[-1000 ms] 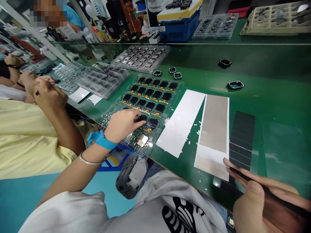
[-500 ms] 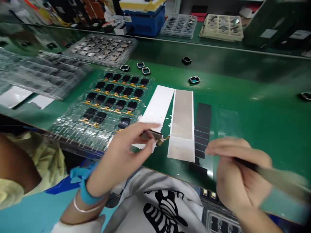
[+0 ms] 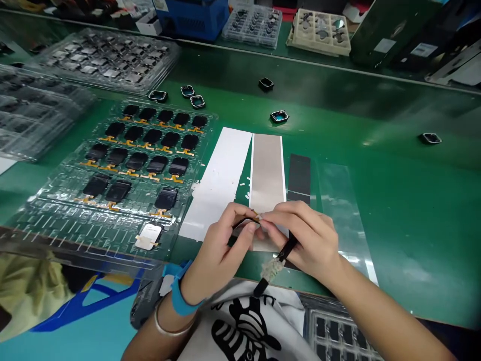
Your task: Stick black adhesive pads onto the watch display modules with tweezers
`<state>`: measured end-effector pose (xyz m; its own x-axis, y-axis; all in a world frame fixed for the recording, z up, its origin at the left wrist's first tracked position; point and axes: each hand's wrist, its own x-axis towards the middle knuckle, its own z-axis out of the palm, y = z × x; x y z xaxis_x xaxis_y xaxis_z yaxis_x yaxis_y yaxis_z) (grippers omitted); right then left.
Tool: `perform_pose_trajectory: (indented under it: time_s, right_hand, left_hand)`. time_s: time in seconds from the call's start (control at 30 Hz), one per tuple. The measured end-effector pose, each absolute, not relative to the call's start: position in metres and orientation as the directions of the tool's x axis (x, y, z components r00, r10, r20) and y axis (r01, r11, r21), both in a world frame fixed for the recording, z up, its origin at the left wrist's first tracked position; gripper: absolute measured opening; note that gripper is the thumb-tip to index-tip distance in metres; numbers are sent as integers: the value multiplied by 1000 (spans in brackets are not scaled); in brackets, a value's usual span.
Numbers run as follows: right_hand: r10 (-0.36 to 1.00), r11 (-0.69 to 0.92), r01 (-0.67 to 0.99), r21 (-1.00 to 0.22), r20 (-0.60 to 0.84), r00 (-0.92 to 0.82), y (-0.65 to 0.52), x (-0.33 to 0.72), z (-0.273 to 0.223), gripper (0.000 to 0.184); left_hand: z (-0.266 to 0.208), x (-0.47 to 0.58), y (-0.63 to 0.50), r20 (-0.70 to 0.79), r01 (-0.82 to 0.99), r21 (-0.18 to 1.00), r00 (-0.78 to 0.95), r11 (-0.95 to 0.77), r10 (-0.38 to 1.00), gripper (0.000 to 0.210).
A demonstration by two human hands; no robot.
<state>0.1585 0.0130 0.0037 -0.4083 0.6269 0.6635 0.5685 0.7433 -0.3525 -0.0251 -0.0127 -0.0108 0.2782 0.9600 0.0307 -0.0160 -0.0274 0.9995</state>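
My left hand (image 3: 221,250) pinches a small thin display screen (image 3: 244,220), tilted nearly edge-on, between thumb and fingers. A short gold flex cable (image 3: 256,214) sticks out at its right end. My right hand (image 3: 311,235) meets it there, thumb and index fingertips at the cable. Across the right palm lies a slim black tool (image 3: 287,248) with a pale, crumpled wrap round its middle; its kind is unclear. Below both hands are a white strip (image 3: 229,170), a beige adhesive sheet (image 3: 266,170) and a dark strip (image 3: 299,170).
Left is a clear tray (image 3: 131,198) of black screens with gold cables, one lying white side up (image 3: 149,236). Several watch frames (image 3: 279,117) lie farther back. A clear film (image 3: 338,200) is on the right. Stacked trays (image 3: 165,67) stand back left; a blue box (image 3: 191,20) is behind.
My right hand has moved left from beside the dark strip to the screen's cable, bringing the black tool along. My left hand has shifted slightly right and down. The view has turned.
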Motion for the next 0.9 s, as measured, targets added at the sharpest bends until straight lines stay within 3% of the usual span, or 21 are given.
perform_pose_trajectory:
  time_s: [0.23, 0.4, 0.57, 0.67, 0.77, 0.9]
  right_hand:
    - [644, 743, 549, -383, 634, -428, 13, 157, -3, 20]
    - [641, 729, 616, -300, 615, -460, 8, 155, -5, 26]
    - [626, 730, 640, -238, 608, -489, 7, 152, -1, 16]
    - [776, 621, 603, -502, 502, -382, 15, 150, 8, 11]
    - [918, 385, 462, -799, 279, -282, 35, 145, 15, 9]
    - [935, 199, 497, -845, 12, -354, 70, 132, 12, 18]
  left_hand:
    - [-13, -24, -14, 34, 35, 998, 245, -44, 969, 8]
    - [-13, -25, -14, 111, 189, 970, 207, -151, 972, 9]
    - [-11, -25, -13, 171, 309, 923, 207, -230, 963, 11]
    - [-11, -24, -14, 146, 284, 939, 187, -196, 971, 9]
    - [-12, -23, -16, 130, 137, 981, 64, -138, 989, 7]
    - [-13, -22, -16, 163, -126, 973, -209, -191, 964, 3]
